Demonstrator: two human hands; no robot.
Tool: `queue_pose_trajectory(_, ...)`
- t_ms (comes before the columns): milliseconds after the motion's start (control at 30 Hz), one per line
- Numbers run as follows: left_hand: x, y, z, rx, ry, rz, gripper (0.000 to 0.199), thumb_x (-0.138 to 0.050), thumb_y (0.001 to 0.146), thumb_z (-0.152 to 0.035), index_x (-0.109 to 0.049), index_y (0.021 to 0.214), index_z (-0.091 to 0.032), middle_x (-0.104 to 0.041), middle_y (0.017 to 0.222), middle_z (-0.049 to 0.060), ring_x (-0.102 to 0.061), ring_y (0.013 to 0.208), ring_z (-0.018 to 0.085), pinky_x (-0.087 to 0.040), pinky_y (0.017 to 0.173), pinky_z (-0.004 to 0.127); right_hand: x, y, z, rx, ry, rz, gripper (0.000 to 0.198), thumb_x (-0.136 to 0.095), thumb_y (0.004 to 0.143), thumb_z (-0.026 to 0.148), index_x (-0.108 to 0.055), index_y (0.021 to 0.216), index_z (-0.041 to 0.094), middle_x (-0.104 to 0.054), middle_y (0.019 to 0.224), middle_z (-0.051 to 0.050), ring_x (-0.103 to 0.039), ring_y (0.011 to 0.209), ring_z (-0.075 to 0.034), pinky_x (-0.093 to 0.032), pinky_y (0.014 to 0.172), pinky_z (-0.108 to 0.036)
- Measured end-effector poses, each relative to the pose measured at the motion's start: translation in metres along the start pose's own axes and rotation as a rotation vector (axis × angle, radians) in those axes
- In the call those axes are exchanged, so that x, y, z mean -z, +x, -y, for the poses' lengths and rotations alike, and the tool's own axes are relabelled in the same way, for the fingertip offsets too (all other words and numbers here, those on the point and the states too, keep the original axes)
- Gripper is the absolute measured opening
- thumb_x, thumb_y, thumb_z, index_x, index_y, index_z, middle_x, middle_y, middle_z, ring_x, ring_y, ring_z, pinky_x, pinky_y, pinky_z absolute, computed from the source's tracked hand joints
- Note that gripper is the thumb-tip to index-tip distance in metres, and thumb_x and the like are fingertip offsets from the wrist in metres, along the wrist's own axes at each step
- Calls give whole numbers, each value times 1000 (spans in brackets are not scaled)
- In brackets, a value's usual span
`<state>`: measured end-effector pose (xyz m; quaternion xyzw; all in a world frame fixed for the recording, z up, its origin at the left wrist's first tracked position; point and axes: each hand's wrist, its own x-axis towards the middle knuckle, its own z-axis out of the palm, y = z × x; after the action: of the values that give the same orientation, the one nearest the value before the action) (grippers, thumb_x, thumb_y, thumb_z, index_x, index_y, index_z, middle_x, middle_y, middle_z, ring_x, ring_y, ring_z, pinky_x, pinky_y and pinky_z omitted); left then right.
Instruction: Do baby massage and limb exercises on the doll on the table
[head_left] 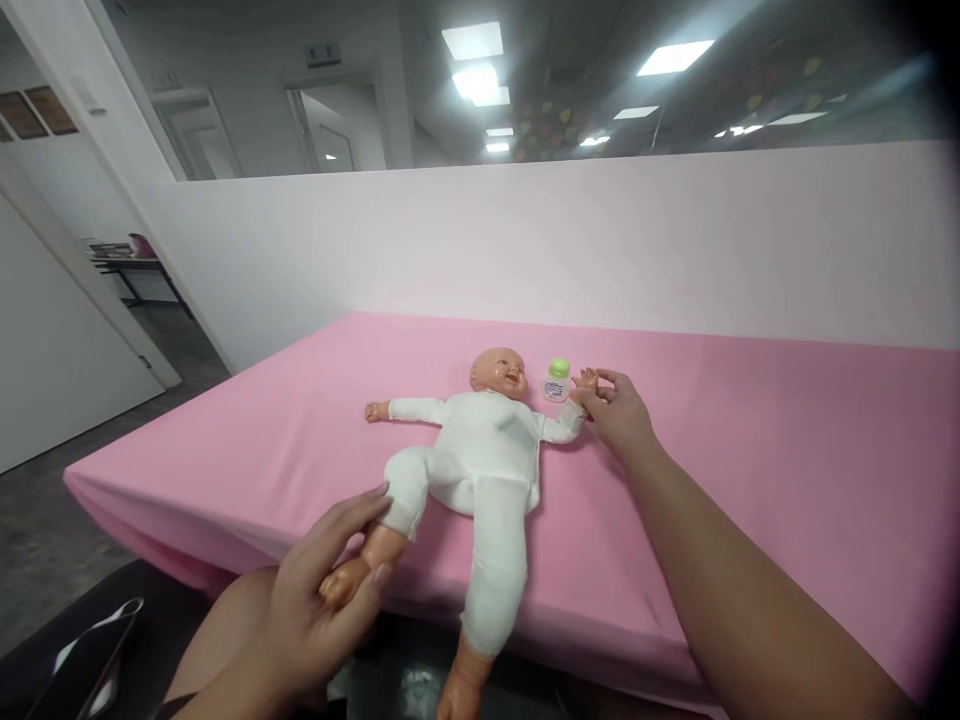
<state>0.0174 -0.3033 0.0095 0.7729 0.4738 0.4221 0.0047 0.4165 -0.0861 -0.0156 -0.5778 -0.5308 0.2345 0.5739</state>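
A baby doll (487, 440) with a white cloth body lies on its back on a pink-covered table (285, 430), its legs reaching over the front edge. My left hand (315, 590) is closed around the doll's lower leg and foot at the left, fingers along the white cloth and thumb underneath. At the right, my right hand (619, 410) pinches the doll's raised hand and wrist. Close by that hand stands a small clear bottle (556, 382) with a green cap, upright beside the doll's head. The doll's other arm stretches out to the left.
Behind the table runs a white half wall (570, 245) with a glass pane above it that shows reflected ceiling lights. A white door (60, 340) stands at the left, with a dark side table (127, 262) beyond. A black item with a white strap (97, 640) lies at lower left.
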Motion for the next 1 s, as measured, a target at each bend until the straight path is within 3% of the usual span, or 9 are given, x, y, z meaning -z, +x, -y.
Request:
queue_pose_trajectory(133,-21,28,6,23,-105,-57,53,-67,91,-26,-59,143,-24,-67,138,10,-65,127,29,-55,108,41,-16,-31,40,190,116,242,55,-79,82,45,-62,130,25,-77,111,-7,-73,97,-24,-59,86,-38)
queue_pose_trajectory(267,-39,62,9,93,-117,-81,46,-68,90,-31,-66,135,-21,-70,133,11,-66,123,29,-55,104,42,-30,-53,56,340,-19,460,28,-72,91,37,-75,118,30,-77,116,-3,-71,105,-25,-57,92,-40)
queue_pose_trajectory(367,-49,83,8,117,-72,-38,44,-68,89,-35,-69,131,-20,-72,130,10,-67,122,30,-54,105,45,-37,-57,58,417,-161,531,25,-68,93,32,-78,116,34,-78,114,-1,-71,103,-26,-56,92,-42)
queue_pose_trajectory(533,-65,103,6,88,-6,89,49,-67,89,-38,-68,134,-17,-72,132,11,-68,121,30,-53,106,45,-41,-59,63,548,-250,599,22,-63,99,32,-80,114,37,-79,108,1,-70,103,-26,-55,94,-43)
queue_pose_trajectory(667,-72,109,9,43,36,117,49,-65,90,-39,-68,133,-15,-72,131,12,-67,121,30,-53,106,45,-42,-60,65,608,-266,621,21,-63,100,32,-81,110,38,-80,105,1,-71,103,-25,-53,97,-43)
queue_pose_trajectory(833,-74,104,11,22,54,88,47,-65,90,-37,-67,133,-16,-72,130,12,-68,120,30,-55,104,44,-43,-60,62,558,-293,603,21,-64,99,30,-79,111,35,-79,108,0,-69,103,-26,-54,92,-42)
queue_pose_trajectory(1000,-67,74,4,-96,36,-7,56,-68,88,-27,-59,142,-19,-64,141,15,-61,132,32,-52,111,47,-41,-56,54,439,-210,504,27,-57,103,38,-71,126,33,-76,122,-2,-70,111,-26,-55,94,-42)
